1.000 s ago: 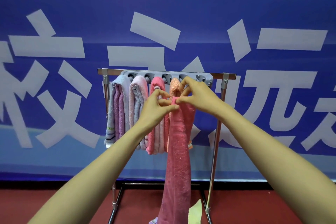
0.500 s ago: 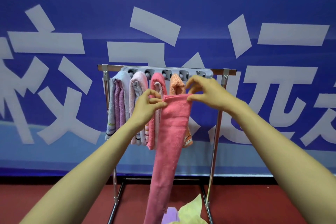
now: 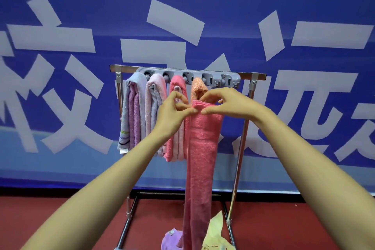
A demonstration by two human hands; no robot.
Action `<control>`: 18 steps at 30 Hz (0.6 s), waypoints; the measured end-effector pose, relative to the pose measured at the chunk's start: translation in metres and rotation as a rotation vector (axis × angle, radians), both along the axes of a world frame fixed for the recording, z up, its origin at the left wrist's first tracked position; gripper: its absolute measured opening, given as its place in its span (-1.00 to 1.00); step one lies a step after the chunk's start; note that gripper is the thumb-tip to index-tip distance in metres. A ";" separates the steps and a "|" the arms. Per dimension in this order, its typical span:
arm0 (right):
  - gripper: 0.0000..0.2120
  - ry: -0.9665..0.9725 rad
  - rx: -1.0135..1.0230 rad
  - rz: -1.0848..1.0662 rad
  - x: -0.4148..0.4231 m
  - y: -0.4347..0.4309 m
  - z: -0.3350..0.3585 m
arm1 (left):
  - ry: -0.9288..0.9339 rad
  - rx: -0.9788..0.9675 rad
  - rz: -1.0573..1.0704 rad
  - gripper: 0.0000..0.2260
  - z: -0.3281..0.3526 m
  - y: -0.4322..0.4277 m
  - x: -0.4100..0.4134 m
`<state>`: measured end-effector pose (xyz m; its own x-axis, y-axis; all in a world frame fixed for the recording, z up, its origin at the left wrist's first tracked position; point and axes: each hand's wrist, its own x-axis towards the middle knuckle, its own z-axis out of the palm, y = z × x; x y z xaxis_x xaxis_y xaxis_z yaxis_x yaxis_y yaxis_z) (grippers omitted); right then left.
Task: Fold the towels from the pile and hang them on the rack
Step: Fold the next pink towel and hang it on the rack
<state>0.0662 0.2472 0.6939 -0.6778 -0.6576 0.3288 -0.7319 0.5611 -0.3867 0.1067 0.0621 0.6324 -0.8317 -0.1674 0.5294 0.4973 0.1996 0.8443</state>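
1. At arm's reach, left hand (image 3: 172,112) and right hand (image 3: 226,103) each have a narrow pinching grip on the top edge of the pink towel (image 3: 200,148)
2. It hangs down beside the floor pile (image 3: 215,235)
3. Behind, the rack (image 3: 244,134) holds four folded towels (image 3: 133,111)

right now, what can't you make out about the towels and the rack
All in the head view:
Orange towel: lower part hidden behind the right hand and the long pink towel.
Long pink towel: bottom end cut off by the lower edge.
Purple towel and yellow towel below: cut off by the lower edge, so the pile's size is unknown.
Rack: front of the base cut off by the lower edge.
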 end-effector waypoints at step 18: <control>-0.85 -0.061 -0.190 0.059 -0.013 0.011 -0.006 | -0.259 0.068 -0.362 -0.73 -0.059 0.006 0.010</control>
